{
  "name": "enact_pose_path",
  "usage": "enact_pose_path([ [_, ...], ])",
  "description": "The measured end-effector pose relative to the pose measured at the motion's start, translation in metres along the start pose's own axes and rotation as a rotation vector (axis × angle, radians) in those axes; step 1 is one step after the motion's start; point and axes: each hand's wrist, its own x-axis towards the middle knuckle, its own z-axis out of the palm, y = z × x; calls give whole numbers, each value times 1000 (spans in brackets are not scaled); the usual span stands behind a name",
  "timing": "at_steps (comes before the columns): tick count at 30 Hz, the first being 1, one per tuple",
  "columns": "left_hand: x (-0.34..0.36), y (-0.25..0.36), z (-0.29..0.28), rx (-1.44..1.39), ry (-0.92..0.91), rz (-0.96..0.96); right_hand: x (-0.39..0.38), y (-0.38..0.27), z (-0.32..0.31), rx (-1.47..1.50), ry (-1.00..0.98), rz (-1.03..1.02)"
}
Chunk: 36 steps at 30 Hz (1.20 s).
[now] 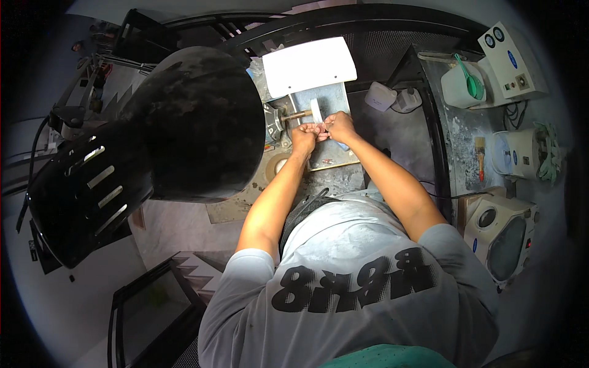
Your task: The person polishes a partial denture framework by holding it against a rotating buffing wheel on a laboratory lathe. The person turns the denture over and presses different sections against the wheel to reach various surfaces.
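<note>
My left hand (305, 138) and my right hand (339, 129) meet just below a white buffing wheel (316, 109). The fingers of both are pinched together on a small pinkish piece (323, 130), mostly hidden by the fingertips, so its kind is unclear. Whether the piece touches the wheel cannot be made out. The wheel sits on the brass-coloured shaft (297, 115) of a grey bench motor (273, 125) to the left. Under my hands is a shallow pale tray (336, 164), where a few small bits lie near the front edge.
A large black lamp shade (208, 122) fills the left. A bright white panel (310, 64) stands behind the wheel. On the right bench are a white tub with a green scoop (472, 86), a brush (480, 159) and several cream machines (503, 230). Two white containers (380, 97) stand beyond the tray.
</note>
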Motion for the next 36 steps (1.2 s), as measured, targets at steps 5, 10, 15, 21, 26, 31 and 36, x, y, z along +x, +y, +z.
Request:
enact_pose_path([
  [5, -3, -3, -3, -6, 27, 38, -3, -6, 0, -3, -10, -21],
  [10, -2, -3, 3, -29, 20, 45, 0, -3, -2, -27, 7, -3],
  [15, -2, -16, 1, -32, 4, 130, -9, -3, -8, 62, -26, 15],
  [21, -2, -18, -1, -49, 7, 222, -19, -22, -17, 203, -64, 12],
  [26, -3, -11, -2, -46, 14, 289, -19, -24, -16, 286, -60, -33],
  [31, -10, -13, 12, 184, 127, 240, -14, 1, -19, 48, -38, -132],
  [36, -22, -7, 15, 134, 98, 229, -12, 8, -6, 25, -25, -250],
])
